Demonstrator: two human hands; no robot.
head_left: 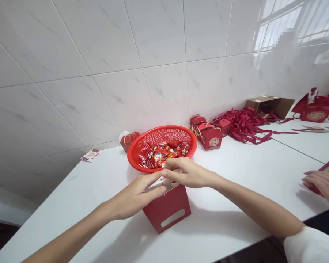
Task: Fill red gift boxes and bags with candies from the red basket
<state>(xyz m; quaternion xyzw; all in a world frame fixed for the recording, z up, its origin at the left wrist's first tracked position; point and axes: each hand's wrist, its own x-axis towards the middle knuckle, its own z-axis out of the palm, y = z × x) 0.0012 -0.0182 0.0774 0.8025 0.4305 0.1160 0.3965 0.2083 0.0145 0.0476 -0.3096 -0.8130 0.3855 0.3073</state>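
Note:
A red cardboard gift box (168, 210) stands on the table just in front of me, its panel with an oblong handle slot folded down toward me. My left hand (142, 195) grips its white inner flap, thumb on the near side and fingers behind. My right hand (188, 171) is curled over the top of the same box, thumb and fingers closed at the flap's edge; its fingertips are partly hidden. Right behind both hands sits a red plastic basket (134, 155) with wrapped candies (164, 151) in it.
Finished red boxes (211, 138) with twine stand right of the basket; another small red box (126, 140) is at its left. Further right lie a heap of dark red ribbons (245, 122) and an open carton (282, 106). A co-worker's hand (323, 186) touches a red box at the right edge.

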